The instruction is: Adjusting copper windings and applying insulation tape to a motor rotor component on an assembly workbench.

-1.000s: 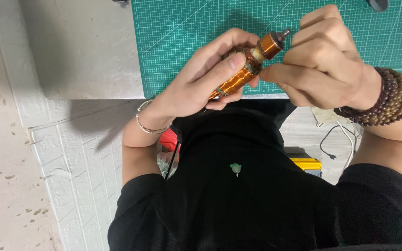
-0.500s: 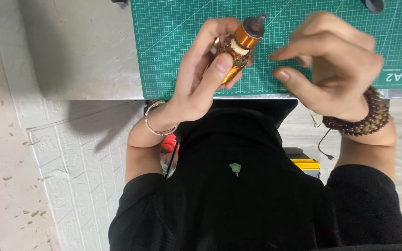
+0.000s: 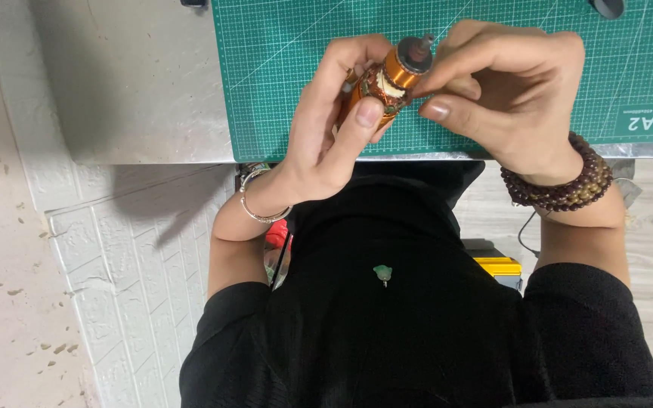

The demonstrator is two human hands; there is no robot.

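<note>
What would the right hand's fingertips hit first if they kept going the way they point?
The right hand points left; its fingertips already seem to touch the copper rotor, with the left hand behind. Depth is unclear.

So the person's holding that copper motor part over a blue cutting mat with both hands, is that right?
Not quite: the cutting mat is green, not blue, as the head view shows. The rest holds: the left hand and the right hand both hold the copper motor part over it.
</note>
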